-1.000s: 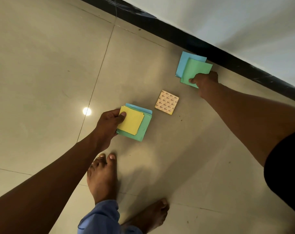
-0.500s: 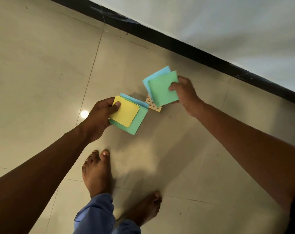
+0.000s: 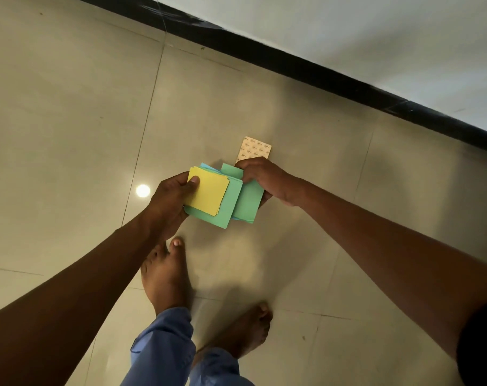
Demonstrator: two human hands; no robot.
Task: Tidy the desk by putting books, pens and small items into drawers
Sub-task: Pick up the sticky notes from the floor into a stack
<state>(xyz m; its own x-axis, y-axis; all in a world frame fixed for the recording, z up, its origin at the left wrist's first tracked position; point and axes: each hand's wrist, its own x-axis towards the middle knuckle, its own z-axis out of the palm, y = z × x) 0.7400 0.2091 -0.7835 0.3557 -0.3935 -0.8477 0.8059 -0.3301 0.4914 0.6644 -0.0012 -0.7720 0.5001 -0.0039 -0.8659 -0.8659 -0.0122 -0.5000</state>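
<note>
My left hand [image 3: 168, 195] grips a stack of paper squares with its thumb on the yellow top sheet [image 3: 209, 192]; a green sheet [image 3: 225, 213] and a blue edge show beneath. My right hand [image 3: 264, 178] holds a second green sheet [image 3: 249, 204] with blue under it, tucked against the right side of that stack. A tan patterned card [image 3: 255, 149] lies flat on the floor just beyond my right hand, partly hidden by it.
Beige floor tiles [image 3: 69, 121] spread all around, with a bright light reflection [image 3: 143, 190] left of my hands. A black skirting strip [image 3: 292, 68] and white wall run along the back. My bare feet [image 3: 167, 277] stand directly below the papers.
My right hand lifted the green and blue sheets from near the wall and carried them left to meet the stack in my left hand. The tan card stayed on the floor.
</note>
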